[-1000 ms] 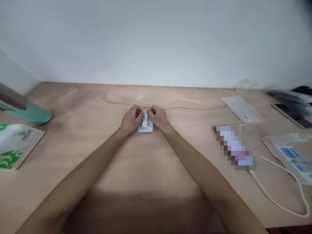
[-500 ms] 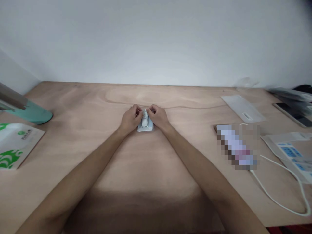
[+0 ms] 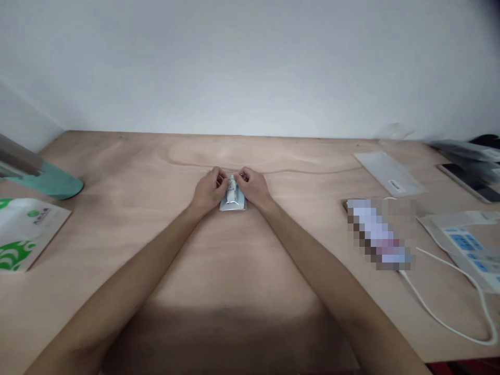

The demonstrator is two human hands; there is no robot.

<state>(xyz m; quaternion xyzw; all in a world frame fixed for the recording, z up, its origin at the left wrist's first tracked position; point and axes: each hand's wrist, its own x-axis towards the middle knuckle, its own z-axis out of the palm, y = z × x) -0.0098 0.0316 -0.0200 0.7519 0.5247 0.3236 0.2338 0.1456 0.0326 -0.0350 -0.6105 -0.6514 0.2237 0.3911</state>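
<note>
Near the middle of the wooden table, a small clear plastic packet (image 3: 233, 206) lies between my two hands. A small white tube (image 3: 232, 191) shows inside it, too small to read. My left hand (image 3: 211, 187) is closed, thumb and fingers pinching the packet's upper left side. On the opposite side, my right hand (image 3: 253, 186) pinches the upper right edge, its fingers curled. The packet's far edge is partly hidden by the fingers. Both forearms reach in from the bottom of the view.
At the left are a teal tumbler (image 3: 58, 179) and a white-and-green packet (image 3: 47, 219). To the right lie a blurred phone (image 3: 377, 232) with a white cable (image 3: 437, 317), a translucent sleeve (image 3: 385, 169), a dark phone (image 3: 469, 182) and a plastic bag (image 3: 464, 250). A wall (image 3: 250, 67) rises behind.
</note>
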